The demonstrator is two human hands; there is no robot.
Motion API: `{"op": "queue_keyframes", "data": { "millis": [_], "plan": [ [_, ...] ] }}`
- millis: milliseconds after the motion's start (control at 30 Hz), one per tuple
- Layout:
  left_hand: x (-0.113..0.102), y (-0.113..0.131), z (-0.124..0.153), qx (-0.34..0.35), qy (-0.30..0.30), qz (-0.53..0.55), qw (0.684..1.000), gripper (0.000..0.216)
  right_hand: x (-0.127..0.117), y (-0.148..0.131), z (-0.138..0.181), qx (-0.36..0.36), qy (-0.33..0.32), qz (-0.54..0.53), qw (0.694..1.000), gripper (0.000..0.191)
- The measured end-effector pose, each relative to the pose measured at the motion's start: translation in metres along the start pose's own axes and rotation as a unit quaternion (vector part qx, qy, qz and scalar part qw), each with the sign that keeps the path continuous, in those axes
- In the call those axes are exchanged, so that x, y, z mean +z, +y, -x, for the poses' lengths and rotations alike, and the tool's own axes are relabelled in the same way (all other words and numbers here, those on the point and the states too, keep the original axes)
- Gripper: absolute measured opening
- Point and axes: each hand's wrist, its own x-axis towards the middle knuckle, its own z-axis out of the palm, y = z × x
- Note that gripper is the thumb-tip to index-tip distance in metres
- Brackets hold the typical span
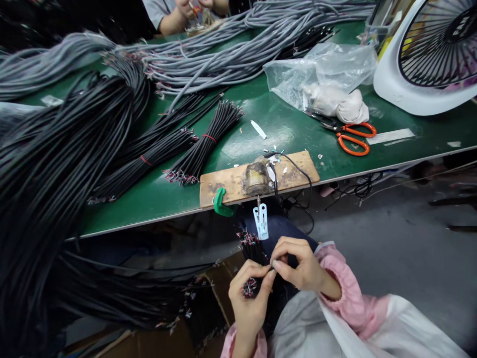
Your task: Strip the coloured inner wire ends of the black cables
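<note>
Below the table edge, my left hand (249, 294) is closed round a bundle of black cables (250, 248) whose stripped coloured wire ends point up. My right hand (296, 266) pinches one cable end from that bundle, thumb and forefinger together, right against my left thumb. Just above them a light blue clip (261, 221) hangs from a wooden board (294, 171) clamped to the table edge with a green clamp (222, 203). A worn lump-shaped fixture (256, 179) sits on the board with a thin black cord leading from it.
The green table (283, 124) carries large heaps of black cables (67, 149), tied black bundles (203, 144) and grey cables (223, 44). Orange-handled scissors (352, 136), a plastic bag (324, 69) and a white fan (428, 54) lie at right. Another person's hands (190, 10) work at the far side.
</note>
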Motion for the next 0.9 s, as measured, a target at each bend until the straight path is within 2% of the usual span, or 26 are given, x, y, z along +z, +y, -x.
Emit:
{"op": "queue_keyframes", "data": {
  "millis": [200, 367, 633, 900],
  "plan": [
    [0.0008, 0.0008, -0.0006, -0.002, -0.006, 0.001, 1.0, 0.012, 0.0003, 0.0021, -0.0003, 0.006, 0.009, -0.022, 1.0, 0.025],
    [0.0001, -0.0015, 0.0014, -0.019, 0.003, 0.015, 1.0, 0.013, 0.0001, 0.0028, 0.0027, -0.02, 0.033, -0.038, 0.999, 0.02],
    [0.0001, -0.0049, 0.0033, -0.055, -0.026, 0.047, 0.997, 0.021, 0.0014, -0.0006, 0.0011, -0.031, 0.013, -0.027, 0.999, 0.015],
    [-0.0006, -0.0058, 0.0032, -0.074, -0.055, 0.055, 0.994, 0.034, 0.0018, 0.0041, 0.0001, 0.008, -0.018, -0.077, 0.997, 0.01]
  ]
}}
